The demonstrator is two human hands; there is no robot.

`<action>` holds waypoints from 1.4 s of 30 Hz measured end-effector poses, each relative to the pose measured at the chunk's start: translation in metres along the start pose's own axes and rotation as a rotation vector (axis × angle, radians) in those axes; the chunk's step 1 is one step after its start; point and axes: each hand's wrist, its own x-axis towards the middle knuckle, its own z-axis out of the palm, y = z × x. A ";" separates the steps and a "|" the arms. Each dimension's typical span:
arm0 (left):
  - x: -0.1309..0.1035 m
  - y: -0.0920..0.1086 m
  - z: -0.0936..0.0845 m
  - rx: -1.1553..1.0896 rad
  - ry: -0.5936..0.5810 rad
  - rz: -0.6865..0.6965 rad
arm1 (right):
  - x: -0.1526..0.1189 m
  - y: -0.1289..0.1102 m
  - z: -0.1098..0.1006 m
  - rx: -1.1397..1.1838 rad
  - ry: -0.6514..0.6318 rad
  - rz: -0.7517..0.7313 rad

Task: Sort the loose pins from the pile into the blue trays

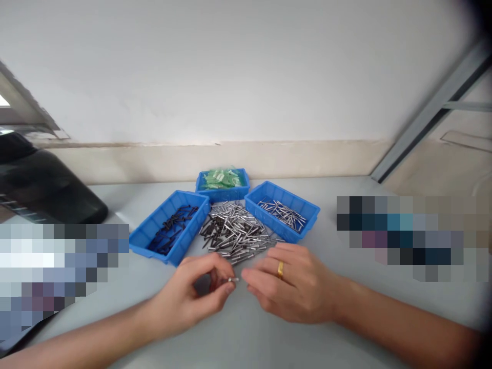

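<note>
- Head view: the left hand point(188, 297) is curled nearly closed, thumb and forefinger pinching a small silver metal pin point(232, 280) just above the pale grey table point(246, 338); this looks like the picking-up step of sorting, with one piece lifted out of the heap.
- The right hand point(295, 287), wearing a gold ring point(280, 269), lies loosely open and palm down just right of the pin, its fingertips near the pin but holding nothing that can be seen.
- Just beyond both hands lies a loose pile of mixed silver and dark metal pins point(234, 230), spread on the table between the trays.
- The near-left blue plastic tray point(146, 241) holds dark pins only.
- The right blue plastic tray point(309, 215) holds silver pins only.
- The far blue plastic tray point(223, 193), behind the pile, holds pale green pieces, too small to tell what they are.
- Judging by colour, the pinched pin belongs with the silver ones, so the next move would call for a carry across to the right tray, or a hand-over to the right hand, without dropping so small a piece.
- A black rounded object point(42, 189) sits at the far left.
</note>
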 end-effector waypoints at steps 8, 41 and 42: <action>0.001 -0.004 0.004 0.127 -0.013 -0.044 | 0.004 -0.001 0.002 -0.071 -0.090 0.034; 0.003 -0.002 -0.006 0.212 -0.099 0.025 | 0.008 0.035 -0.027 -0.395 -0.098 0.286; 0.003 -0.003 -0.006 0.237 -0.124 0.052 | 0.007 0.041 -0.029 -0.441 -0.107 0.378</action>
